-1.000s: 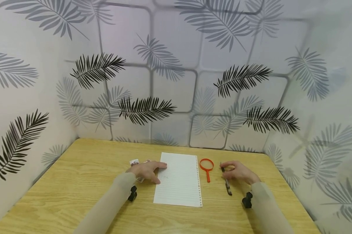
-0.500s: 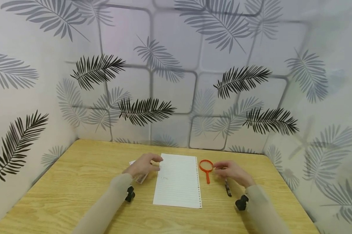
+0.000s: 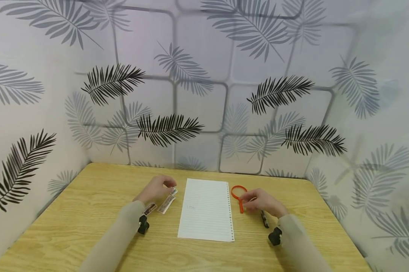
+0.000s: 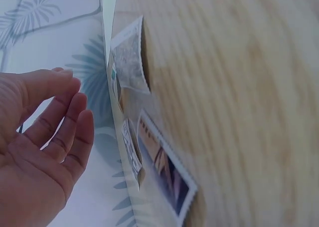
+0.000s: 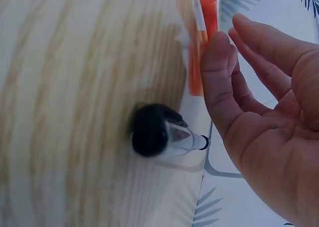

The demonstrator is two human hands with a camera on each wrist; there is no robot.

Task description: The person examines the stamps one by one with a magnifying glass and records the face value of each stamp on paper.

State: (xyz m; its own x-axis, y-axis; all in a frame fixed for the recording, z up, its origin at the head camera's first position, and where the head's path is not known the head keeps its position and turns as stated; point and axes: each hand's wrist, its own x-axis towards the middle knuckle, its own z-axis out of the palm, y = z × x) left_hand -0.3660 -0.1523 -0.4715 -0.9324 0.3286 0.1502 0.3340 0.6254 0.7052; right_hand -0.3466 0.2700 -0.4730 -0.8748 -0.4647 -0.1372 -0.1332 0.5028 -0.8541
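Observation:
My left hand (image 3: 155, 189) hovers over several small postage stamps (image 3: 166, 204) left of the paper. Its fingers are loosely bent, and the left wrist view shows nothing held in them. Those stamps (image 4: 167, 169) lie slightly curled on the table there. On the other side, my right hand (image 3: 263, 202) is at the handle of an orange-red magnifying glass (image 3: 241, 207). In the right wrist view the thumb stands apart from the bent fingers, with the orange handle (image 5: 209, 12) beyond them; whether they touch it is unclear. A black-capped pen (image 3: 264, 219) lies partly hidden under that hand.
A lined sheet of paper (image 3: 206, 219) with faint writing lies between the hands, its punched edge towards the magnifying glass. The wooden table (image 3: 88, 211) meets leaf-patterned walls (image 3: 204, 151) at the back and sides.
My left hand has drawn back leftward from the paper, uncovering stamps. My right hand has moved left from above the pen to the magnifying glass's handle.

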